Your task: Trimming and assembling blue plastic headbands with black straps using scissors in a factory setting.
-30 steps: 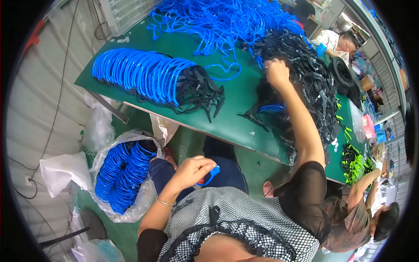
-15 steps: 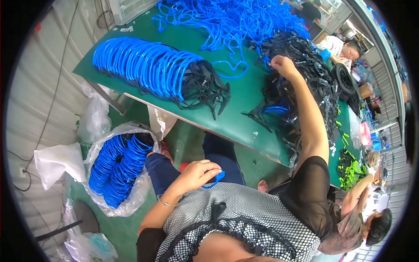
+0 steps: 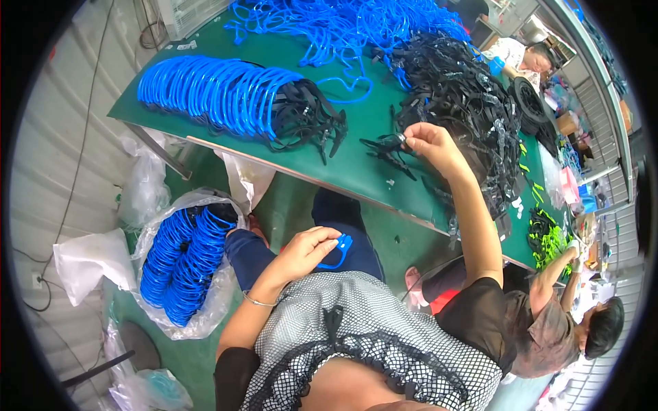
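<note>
My left hand point(image 3: 306, 252) is closed at my lap, with a small blue plastic loop point(image 3: 343, 242) gripped at its fingertips. Its lower part curves down over my dark trousers. At the near edge of a heap of black straps point(image 3: 456, 96), my right hand point(image 3: 432, 145) pinches a black strap with clip-like ends point(image 3: 389, 147). Those ends spread over the green tabletop. The exact spot between thumb and finger is partly hidden. To the left on the table lies a long row of blue tube loops point(image 3: 212, 96) with black straps bunched at its right end.
Loose blue tubing point(image 3: 356, 27) is piled at the table's point(image 3: 370, 181) far side. A clear bag point(image 3: 226, 288) of coiled blue loops stands on the floor at left. Green-and-black pieces point(image 3: 545, 240) lie at right. One person works across the table, another at the right.
My right hand has drawn back from over the strap heap toward its near edge, now pinching a black strap. My left hand keeps the blue loop, held slightly higher.
</note>
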The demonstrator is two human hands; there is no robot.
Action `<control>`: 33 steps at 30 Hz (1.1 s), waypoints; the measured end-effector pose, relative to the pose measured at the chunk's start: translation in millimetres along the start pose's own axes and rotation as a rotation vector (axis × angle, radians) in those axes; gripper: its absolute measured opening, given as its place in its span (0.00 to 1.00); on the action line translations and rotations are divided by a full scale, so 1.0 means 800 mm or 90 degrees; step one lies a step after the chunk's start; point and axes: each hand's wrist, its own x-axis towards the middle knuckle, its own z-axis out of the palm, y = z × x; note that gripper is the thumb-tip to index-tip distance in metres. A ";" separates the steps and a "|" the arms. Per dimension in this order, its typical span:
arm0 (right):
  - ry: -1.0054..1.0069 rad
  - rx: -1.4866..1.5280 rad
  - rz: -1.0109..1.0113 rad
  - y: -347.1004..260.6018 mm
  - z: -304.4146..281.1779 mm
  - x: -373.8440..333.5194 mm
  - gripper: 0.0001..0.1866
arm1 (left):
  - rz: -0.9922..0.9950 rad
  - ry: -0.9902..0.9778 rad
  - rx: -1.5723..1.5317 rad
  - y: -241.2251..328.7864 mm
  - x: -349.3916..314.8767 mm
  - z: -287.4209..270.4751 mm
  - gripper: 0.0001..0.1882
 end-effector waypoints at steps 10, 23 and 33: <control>-0.077 0.048 -0.083 0.041 0.021 -0.082 0.06 | -0.118 -0.023 -0.216 -0.011 0.020 0.025 0.15; -0.258 0.067 -0.126 0.015 0.040 -0.074 0.05 | -0.192 -0.029 -0.379 -0.041 0.077 0.029 0.17; -0.387 -0.036 -0.015 0.007 0.044 -0.040 0.07 | -0.182 -0.117 -0.423 -0.011 0.071 0.026 0.16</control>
